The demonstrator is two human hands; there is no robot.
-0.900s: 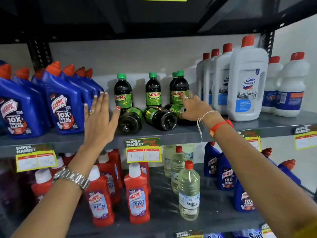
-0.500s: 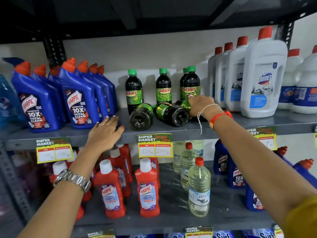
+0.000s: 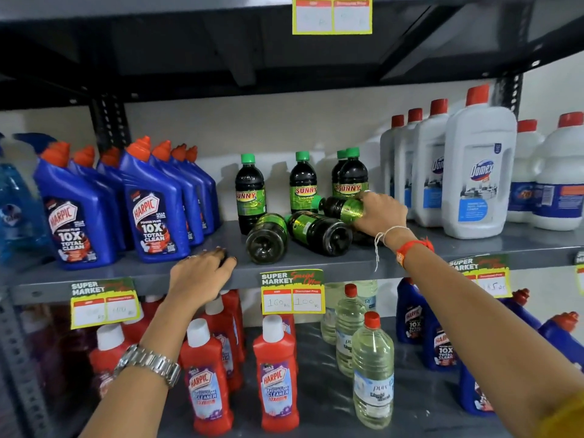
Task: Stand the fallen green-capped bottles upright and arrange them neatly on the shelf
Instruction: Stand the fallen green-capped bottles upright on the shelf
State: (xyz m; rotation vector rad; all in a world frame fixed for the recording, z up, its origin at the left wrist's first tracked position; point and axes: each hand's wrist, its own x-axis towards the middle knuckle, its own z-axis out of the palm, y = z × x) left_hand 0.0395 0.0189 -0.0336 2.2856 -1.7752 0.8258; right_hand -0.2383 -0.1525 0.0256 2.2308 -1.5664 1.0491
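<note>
Dark green-capped Sunny bottles stand at the back of the grey shelf (image 3: 316, 263): one on the left (image 3: 249, 192), one in the middle (image 3: 302, 183), a pair on the right (image 3: 352, 177). Two bottles lie on their sides in front, bases toward me: a left one (image 3: 267, 238) and a right one (image 3: 319, 229). A third fallen bottle (image 3: 341, 208) is lifted off the shelf, cap pointing left, with my right hand (image 3: 380, 213) closed around its body. My left hand (image 3: 202, 273) rests palm down on the shelf's front edge, holding nothing.
Blue Harpic bottles (image 3: 151, 210) crowd the shelf's left side. White Domex bottles (image 3: 478, 172) stand on the right. Price tags (image 3: 292, 290) hang on the shelf edge. Below are red Harpic cleaners (image 3: 276, 374) and clear bottles (image 3: 373, 371). A dark shelf hangs overhead.
My left hand dropped from raised and spread down onto the shelf edge. My right hand closed on the rightmost fallen bottle and raised it a little off the shelf.
</note>
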